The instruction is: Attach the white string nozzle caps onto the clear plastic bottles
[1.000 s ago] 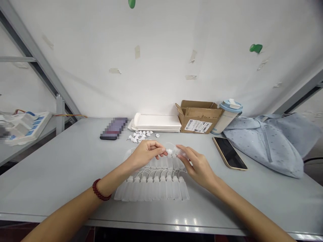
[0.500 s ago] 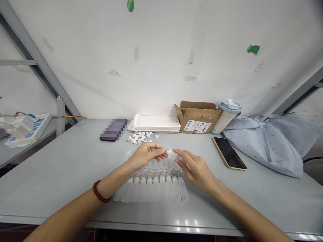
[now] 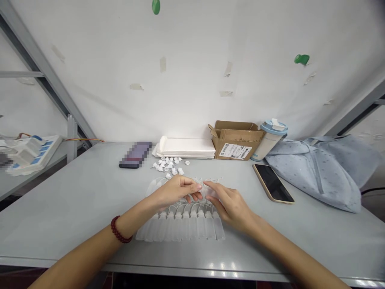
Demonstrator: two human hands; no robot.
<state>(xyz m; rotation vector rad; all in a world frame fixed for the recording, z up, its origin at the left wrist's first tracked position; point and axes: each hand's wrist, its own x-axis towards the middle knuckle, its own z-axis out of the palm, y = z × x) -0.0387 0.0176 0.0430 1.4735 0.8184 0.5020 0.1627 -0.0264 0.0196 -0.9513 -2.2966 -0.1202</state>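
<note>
Between my two hands is a small translucent plastic bottle (image 3: 209, 192), lying roughly sideways. My right hand (image 3: 233, 204) grips its body between thumb and fingers. At the bottle's top end, the thumb and fingers of my left hand (image 3: 176, 191) are pinched on its white cap, which they mostly hide. Below my hands lies a row of similar bottles (image 3: 182, 228) side by side, with thin white loops at their tops. Another row behind it is largely covered by my hands. Loose white caps (image 3: 168, 163) are scattered just beyond my left hand.
A blurred-out phone (image 3: 135, 155) lies at the back left. Along the wall are a stack of white packets (image 3: 188, 147), an open cardboard box (image 3: 236, 140) and a tumbler (image 3: 267, 140). On the right are another phone (image 3: 273, 183) and a blue cloth bag (image 3: 319, 172).
Both hands have dropped slightly toward me with the bottle between them. My left fingers have moved a little right, closer over the bottle's end. More loose caps show behind them.
</note>
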